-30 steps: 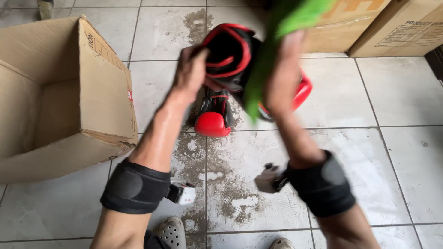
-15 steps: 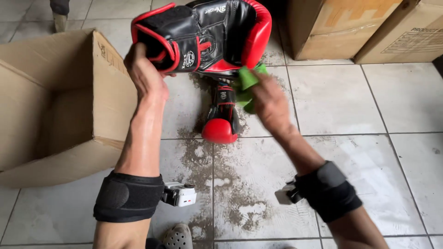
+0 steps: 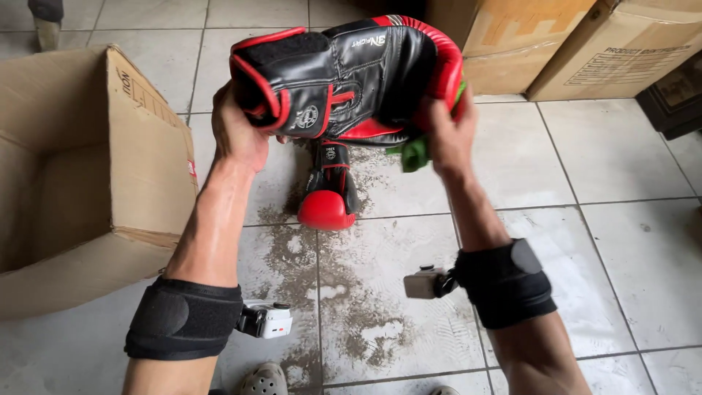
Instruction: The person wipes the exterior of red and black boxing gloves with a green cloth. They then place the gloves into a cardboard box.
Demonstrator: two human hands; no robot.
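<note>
Left hand (image 3: 238, 135) clamps the glove (image 3: 344, 77) cuff, so the right hand (image 3: 447, 135), gripping a cloth (image 3: 414, 152), should wipe firmly.

Both arms reached forward, raised; left hand (image 3: 238, 135) and right hand (image 3: 447, 135) were curled in a grip, facing inward.

Open cardboard box (image 3: 88, 183) left, closed cartons (image 3: 578, 44) on dirty tiled floor (image 3: 629, 241).
</note>
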